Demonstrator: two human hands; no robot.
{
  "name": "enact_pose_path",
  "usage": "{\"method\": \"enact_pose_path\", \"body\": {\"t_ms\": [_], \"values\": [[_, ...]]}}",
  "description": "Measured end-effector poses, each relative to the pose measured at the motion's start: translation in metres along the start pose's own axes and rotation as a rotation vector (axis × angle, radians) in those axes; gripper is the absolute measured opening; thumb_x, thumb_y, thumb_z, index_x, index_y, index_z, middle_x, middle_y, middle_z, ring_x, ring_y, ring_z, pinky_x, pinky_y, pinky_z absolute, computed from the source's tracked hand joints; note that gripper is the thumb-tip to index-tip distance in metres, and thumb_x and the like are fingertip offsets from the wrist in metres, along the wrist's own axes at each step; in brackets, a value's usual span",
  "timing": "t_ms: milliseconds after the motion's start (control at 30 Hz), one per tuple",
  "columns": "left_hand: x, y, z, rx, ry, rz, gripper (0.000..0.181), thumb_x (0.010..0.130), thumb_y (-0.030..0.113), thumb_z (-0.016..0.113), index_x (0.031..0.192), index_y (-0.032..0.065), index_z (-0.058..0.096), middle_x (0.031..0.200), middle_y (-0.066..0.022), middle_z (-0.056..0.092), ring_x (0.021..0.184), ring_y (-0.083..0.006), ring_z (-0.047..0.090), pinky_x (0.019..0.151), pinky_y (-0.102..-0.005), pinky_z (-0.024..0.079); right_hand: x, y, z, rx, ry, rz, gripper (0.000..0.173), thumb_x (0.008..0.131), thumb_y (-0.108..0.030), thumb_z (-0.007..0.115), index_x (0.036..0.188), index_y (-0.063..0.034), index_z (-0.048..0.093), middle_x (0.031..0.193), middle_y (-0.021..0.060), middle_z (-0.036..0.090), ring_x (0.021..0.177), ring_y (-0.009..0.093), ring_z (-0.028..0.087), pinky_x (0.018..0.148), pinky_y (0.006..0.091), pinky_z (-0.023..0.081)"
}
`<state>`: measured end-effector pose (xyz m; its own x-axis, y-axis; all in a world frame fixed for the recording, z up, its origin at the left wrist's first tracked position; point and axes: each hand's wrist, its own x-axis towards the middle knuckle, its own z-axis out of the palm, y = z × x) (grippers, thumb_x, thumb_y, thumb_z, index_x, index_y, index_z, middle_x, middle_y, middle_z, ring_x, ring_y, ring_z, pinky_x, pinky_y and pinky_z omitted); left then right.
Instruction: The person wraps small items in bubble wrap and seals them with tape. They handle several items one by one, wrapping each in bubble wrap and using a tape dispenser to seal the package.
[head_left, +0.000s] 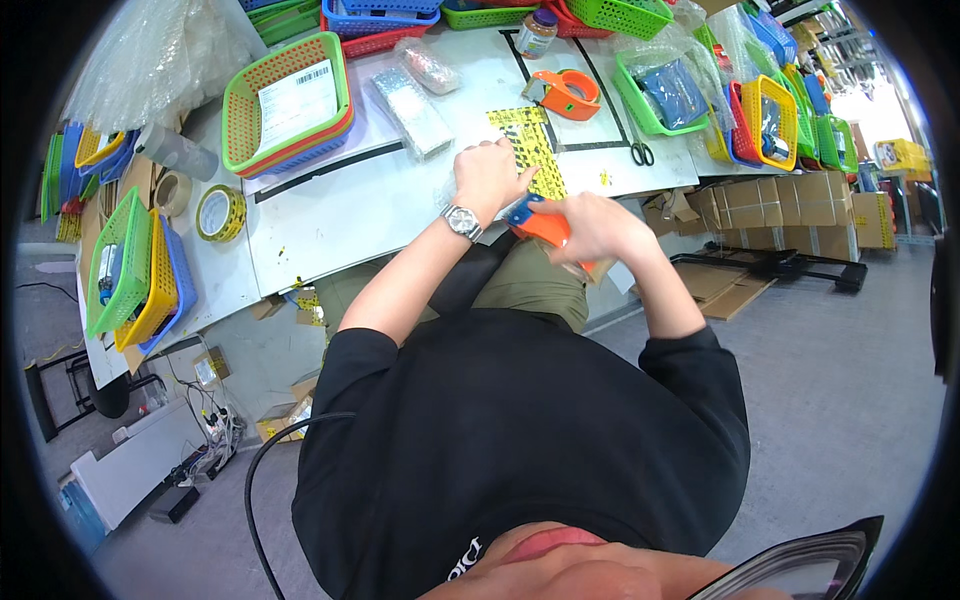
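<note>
My right hand (600, 225) is wrapped around an orange and blue tape dispenser (547, 226) at the front edge of the white table (352, 214). Just left of it, my left hand (486, 176), with a metal watch (460, 220) on the wrist, has its fingers curled down and its thumb towards the dispenser. What lies under that palm is mostly hidden; a bit of clear plastic (445, 193) shows beside it. Yellow tape with black print (538, 157) stretches in wide strips from the dispenser's blue end away across the table.
Behind my hands are a second orange tape dispenser (571, 94), bubble-wrapped packs (411, 112), a capped jar (536, 34) and black scissors (642, 154). Stacked plastic baskets (289, 105) with a printed sheet stand left, near tape rolls (220, 213). More baskets (664, 94) line the right.
</note>
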<state>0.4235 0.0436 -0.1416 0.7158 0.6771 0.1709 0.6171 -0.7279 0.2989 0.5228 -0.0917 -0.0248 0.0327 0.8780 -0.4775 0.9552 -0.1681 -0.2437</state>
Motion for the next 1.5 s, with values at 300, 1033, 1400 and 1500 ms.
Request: {"method": "enact_pose_path", "body": {"t_ms": [300, 1033, 1400, 1500], "values": [[0.019, -0.067, -0.016, 0.140, 0.343, 0.177, 0.046, 0.085, 0.051, 0.063, 0.106, 0.0112, 0.058, 0.078, -0.0087, 0.067, 0.076, -0.0268, 0.067, 0.063, -0.0394, 0.054, 0.057, 0.020, 0.018, -0.312, -0.668, 0.004, 0.062, 0.060, -0.042, 0.076, 0.114, -0.0123, 0.071, 0.099, 0.0157, 0.072, 0.094, 0.028, 0.069, 0.084, 0.0380, 0.054], [-0.014, -0.094, -0.028, -0.781, 0.315, -0.043, 0.037, 0.085, 0.038, 0.072, 0.091, 0.0017, 0.065, 0.093, -0.0126, 0.060, 0.091, -0.0280, 0.058, 0.087, -0.0382, 0.046, 0.072, 0.020, 0.100, 1.398, 0.405, -0.479, 0.065, 0.083, -0.005, 0.065, 0.143, -0.0057, 0.039, 0.141, 0.0112, 0.045, 0.131, 0.019, 0.042, 0.109, 0.0364, 0.035], [-0.071, -0.013, -0.011, -0.737, 0.300, -0.010, 0.052, 0.084, 0.031, 0.070, 0.120, -0.0043, 0.054, 0.119, -0.0266, 0.057, 0.119, -0.0400, 0.053, 0.101, -0.0430, 0.043, 0.069, -0.008, 0.119, 1.537, 0.849, 0.199, 0.023, 0.090, -0.020, 0.065, 0.094, 0.0016, 0.056, 0.085, 0.0090, 0.066, 0.075, 0.012, 0.065, 0.058, 0.0270, 0.051], [-0.073, -0.015, -0.010, -0.674, 0.237, -0.032, 0.055, 0.082, 0.023, 0.071, 0.126, -0.0058, 0.053, 0.124, -0.0263, 0.058, 0.116, -0.0374, 0.058, 0.098, -0.0408, 0.046, 0.073, 0.004, 0.107, 1.209, 0.723, 0.306, 0.031, 0.086, -0.026, 0.069, 0.092, 0.0010, 0.054, 0.077, 0.0138, 0.065, 0.074, 0.020, 0.067, 0.063, 0.0332, 0.052]]}}
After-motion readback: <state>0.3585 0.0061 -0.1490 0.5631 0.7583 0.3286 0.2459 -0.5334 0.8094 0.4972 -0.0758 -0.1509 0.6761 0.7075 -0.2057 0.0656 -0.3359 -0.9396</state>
